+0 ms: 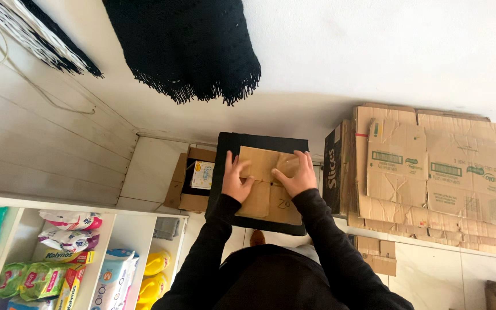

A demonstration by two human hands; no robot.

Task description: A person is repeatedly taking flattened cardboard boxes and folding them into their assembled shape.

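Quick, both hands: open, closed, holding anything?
Left hand: open, fingers spread flat on the brown cardboard piece.
Right hand: open, pressing flat on the same cardboard, gripping nothing.

I note a plain brown cardboard piece [265, 181] on a black box [262, 143]. Flattened cartons [431, 172] brown with green print. Fringed cloth [188, 49] solid black; second cloth [35, 34] black-and-white striped. Shelf [81, 215] white, holding green packets [30, 280], yellow bottles [155, 275] and a pale blue pack [113, 278]. My sleeves [213, 252] black.
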